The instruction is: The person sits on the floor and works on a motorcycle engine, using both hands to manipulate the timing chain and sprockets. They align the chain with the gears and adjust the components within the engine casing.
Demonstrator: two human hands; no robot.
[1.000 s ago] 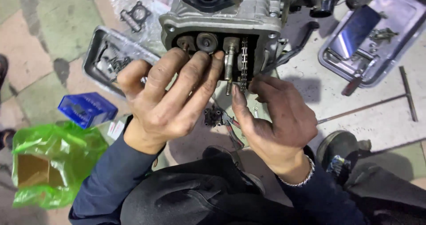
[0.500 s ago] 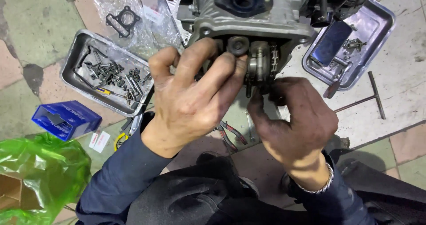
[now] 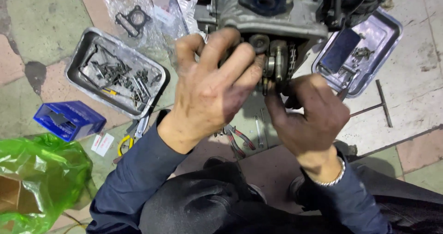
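A grey metal engine block (image 3: 277, 17) stands on the floor at the top centre. Its open front shows a round shaft part (image 3: 278, 61) and a small chain (image 3: 291, 63). My left hand (image 3: 212, 88) lies flat over the left side of that opening, fingers spread and pressing on the metal. My right hand (image 3: 307, 112) reaches up from below, its fingertips pinched on the shaft part at the lower edge of the opening. Both hands are smeared with grease. What lies under my left palm is hidden.
A metal tray (image 3: 74, 61) of bolts and small parts sits left. A second tray (image 3: 392, 35) lies right, with a T-handle wrench (image 3: 380, 105) beside it. Red-handled pliers (image 3: 240, 139), a blue box (image 3: 69, 118), a green plastic bag (image 3: 41, 178) and a bagged gasket (image 3: 134, 19) lie nearby.
The view has shifted, so the engine sits higher in frame. My left hand has slid up over the opening. My right hand has moved up under the shaft part.
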